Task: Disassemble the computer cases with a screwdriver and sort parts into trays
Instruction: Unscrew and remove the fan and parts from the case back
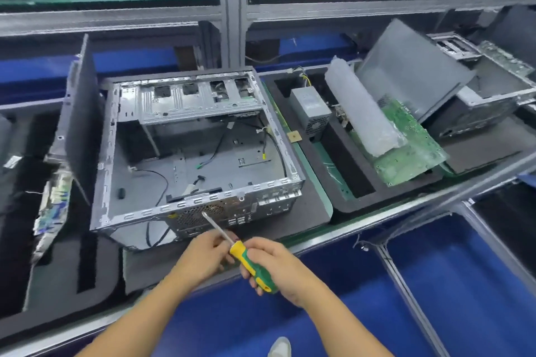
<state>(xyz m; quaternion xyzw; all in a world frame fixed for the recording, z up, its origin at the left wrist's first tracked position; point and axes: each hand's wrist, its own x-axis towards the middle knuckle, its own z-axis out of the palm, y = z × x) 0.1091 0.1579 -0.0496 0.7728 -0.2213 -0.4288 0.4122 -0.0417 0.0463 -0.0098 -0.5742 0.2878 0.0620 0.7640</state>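
An open grey computer case (191, 153) lies on black foam in the middle of the bench, with loose cables inside. My right hand (278, 266) grips the yellow-green handle of a screwdriver (252, 265). Its metal shaft points up-left, and the tip sits at the case's perforated front panel. My left hand (203, 256) is curled beside the shaft near the handle, fingers at the shaft. A black foam tray (342, 182) to the right holds a power supply (311, 113), a green circuit board (406, 153) and a bubble-wrap roll (362, 113).
A dark side panel (81, 124) leans upright against the case's left side. A second case (487, 95) with a tilted grey panel stands at the far right. Blue bins (464, 284) sit below the bench's front edge. An aluminium post (232, 9) rises behind the case.
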